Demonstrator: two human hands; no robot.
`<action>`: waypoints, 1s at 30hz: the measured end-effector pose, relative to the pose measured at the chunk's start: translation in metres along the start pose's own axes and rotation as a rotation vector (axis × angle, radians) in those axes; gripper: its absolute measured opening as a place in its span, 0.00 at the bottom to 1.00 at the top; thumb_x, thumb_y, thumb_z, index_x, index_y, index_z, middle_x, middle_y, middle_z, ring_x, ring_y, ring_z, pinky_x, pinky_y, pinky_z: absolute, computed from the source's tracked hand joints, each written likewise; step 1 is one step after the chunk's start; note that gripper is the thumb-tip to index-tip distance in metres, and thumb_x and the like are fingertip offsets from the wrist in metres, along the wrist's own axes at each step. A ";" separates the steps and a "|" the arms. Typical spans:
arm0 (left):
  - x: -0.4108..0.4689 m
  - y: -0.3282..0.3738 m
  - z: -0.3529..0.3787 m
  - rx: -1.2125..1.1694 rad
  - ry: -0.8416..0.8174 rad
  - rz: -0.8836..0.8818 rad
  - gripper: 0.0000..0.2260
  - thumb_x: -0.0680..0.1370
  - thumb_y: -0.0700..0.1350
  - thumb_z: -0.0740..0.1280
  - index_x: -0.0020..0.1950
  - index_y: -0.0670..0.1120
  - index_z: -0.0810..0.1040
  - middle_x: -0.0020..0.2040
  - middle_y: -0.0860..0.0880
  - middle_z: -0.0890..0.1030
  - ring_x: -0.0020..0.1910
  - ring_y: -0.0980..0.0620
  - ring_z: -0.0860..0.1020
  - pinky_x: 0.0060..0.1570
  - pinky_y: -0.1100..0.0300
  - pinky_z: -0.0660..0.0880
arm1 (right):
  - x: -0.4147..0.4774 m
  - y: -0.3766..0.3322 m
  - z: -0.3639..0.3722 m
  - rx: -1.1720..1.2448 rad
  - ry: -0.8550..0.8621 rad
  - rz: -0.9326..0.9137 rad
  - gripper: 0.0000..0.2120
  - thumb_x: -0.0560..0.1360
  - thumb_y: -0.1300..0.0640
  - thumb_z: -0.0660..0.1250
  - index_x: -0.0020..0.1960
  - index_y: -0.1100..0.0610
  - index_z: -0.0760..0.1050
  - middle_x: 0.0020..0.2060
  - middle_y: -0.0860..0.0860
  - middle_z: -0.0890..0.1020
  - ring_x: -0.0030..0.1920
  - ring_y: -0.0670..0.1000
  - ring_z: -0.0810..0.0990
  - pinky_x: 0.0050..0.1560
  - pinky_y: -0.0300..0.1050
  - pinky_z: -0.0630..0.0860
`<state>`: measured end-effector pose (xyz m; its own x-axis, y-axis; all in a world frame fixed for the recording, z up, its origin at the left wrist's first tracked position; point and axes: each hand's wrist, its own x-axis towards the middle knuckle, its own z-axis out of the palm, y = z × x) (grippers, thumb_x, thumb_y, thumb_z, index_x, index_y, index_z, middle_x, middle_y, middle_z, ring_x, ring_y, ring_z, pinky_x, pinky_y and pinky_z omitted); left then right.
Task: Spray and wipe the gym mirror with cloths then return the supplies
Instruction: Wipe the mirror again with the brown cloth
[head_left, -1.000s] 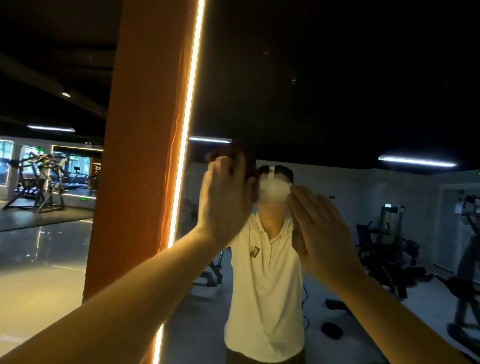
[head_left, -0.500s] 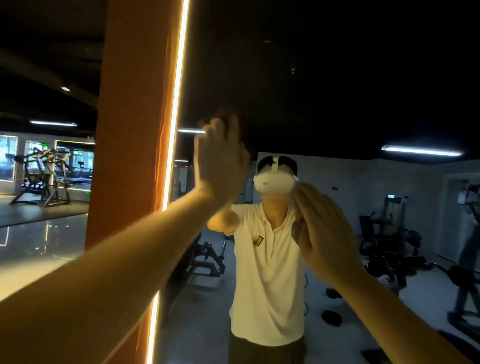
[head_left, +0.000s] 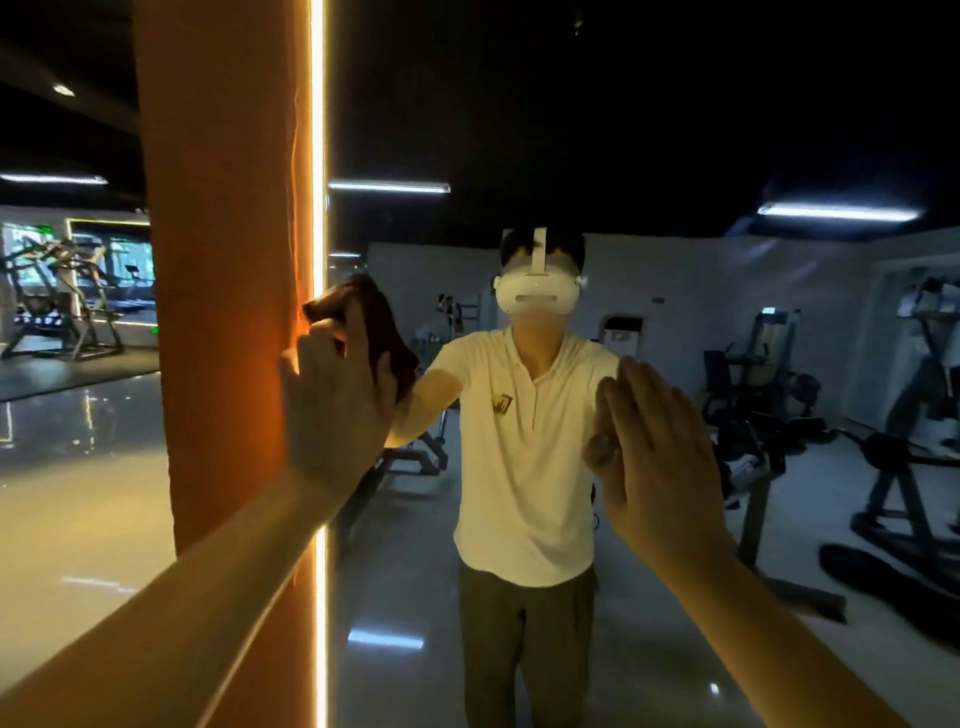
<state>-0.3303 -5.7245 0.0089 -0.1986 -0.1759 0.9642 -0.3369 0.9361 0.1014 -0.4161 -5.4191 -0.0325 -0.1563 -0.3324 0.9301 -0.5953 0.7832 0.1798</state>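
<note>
At nine o'clock, flat left hand (head_left: 332, 410) pressed red cloth (head_left: 387, 332) on mirror (head_left: 685, 291), wiping; open right hand (head_left: 657, 457) apparently braced at three.

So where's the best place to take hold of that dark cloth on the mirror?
Probably the cloth's bunched upper edge, pinched from above: it sticks out past the left hand, while the rest lies pressed flat on the mirror.
</note>
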 end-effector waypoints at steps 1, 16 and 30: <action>-0.009 0.013 0.000 -0.025 -0.010 -0.097 0.29 0.86 0.54 0.50 0.80 0.37 0.62 0.61 0.31 0.75 0.55 0.33 0.76 0.53 0.40 0.71 | -0.009 0.001 0.000 -0.015 -0.002 0.005 0.26 0.80 0.58 0.66 0.76 0.65 0.69 0.78 0.63 0.66 0.79 0.64 0.64 0.73 0.68 0.66; -0.086 0.108 0.005 -0.126 -0.026 0.421 0.25 0.83 0.55 0.59 0.74 0.41 0.71 0.49 0.43 0.77 0.45 0.45 0.75 0.50 0.49 0.73 | -0.049 0.023 -0.004 0.022 -0.128 -0.049 0.33 0.74 0.65 0.69 0.78 0.64 0.66 0.81 0.60 0.61 0.81 0.62 0.59 0.76 0.68 0.62; -0.158 0.204 0.023 -0.275 0.061 -0.097 0.27 0.85 0.59 0.51 0.78 0.43 0.62 0.62 0.37 0.71 0.52 0.40 0.74 0.48 0.49 0.76 | -0.096 0.084 0.010 0.135 -0.081 -0.247 0.33 0.76 0.57 0.49 0.79 0.64 0.64 0.81 0.59 0.62 0.82 0.58 0.58 0.80 0.61 0.58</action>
<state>-0.3893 -5.5125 -0.1284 -0.1188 -0.2575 0.9589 -0.0883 0.9647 0.2481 -0.4589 -5.3265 -0.1102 -0.0529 -0.5490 0.8342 -0.7219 0.5982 0.3479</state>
